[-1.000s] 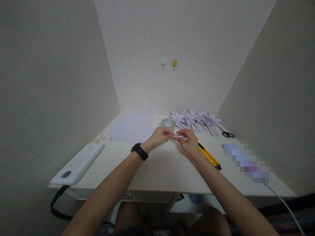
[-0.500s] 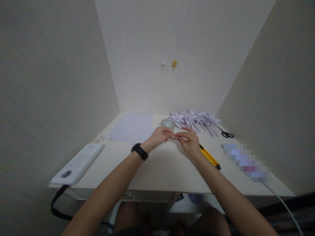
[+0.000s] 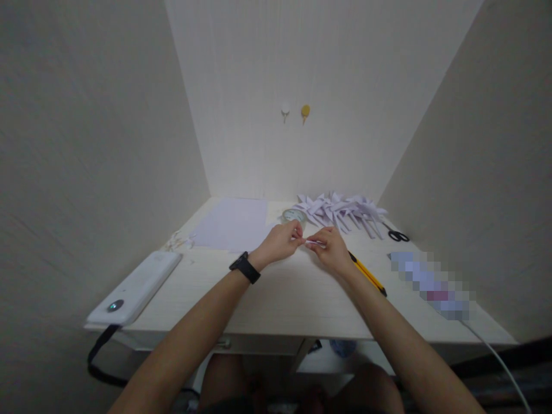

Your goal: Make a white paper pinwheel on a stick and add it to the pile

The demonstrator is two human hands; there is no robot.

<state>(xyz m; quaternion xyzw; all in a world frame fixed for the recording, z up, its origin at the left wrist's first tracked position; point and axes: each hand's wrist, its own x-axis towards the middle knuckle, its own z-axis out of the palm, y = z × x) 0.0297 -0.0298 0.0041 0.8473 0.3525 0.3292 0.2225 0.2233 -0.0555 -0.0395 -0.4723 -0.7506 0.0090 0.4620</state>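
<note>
Above the middle of the desk, my left hand [image 3: 284, 239] and my right hand [image 3: 328, 246] meet, fingertips almost touching. Between them is a small, thin strip of white paper [image 3: 311, 242], pinched at its left end by my left hand and along its right part by my right hand. Much of the strip is hidden by fingers. Just behind the hands lies a roll of clear tape [image 3: 294, 215]. A yellow and black utility knife [image 3: 367, 274] rests beside my right wrist.
Folded paper pinwheels [image 3: 340, 210] are heaped at the back right, near black-handled scissors [image 3: 397, 236]. White paper sheets [image 3: 233, 221] lie back left, with small paper scraps [image 3: 179, 241] nearby. A white device with a strap [image 3: 138, 287] sits front left, a blurred-out corded object [image 3: 431, 284] right.
The fingers of my right hand have curled in, and more of the white strip shows between the hands. My left hand has turned slightly.
</note>
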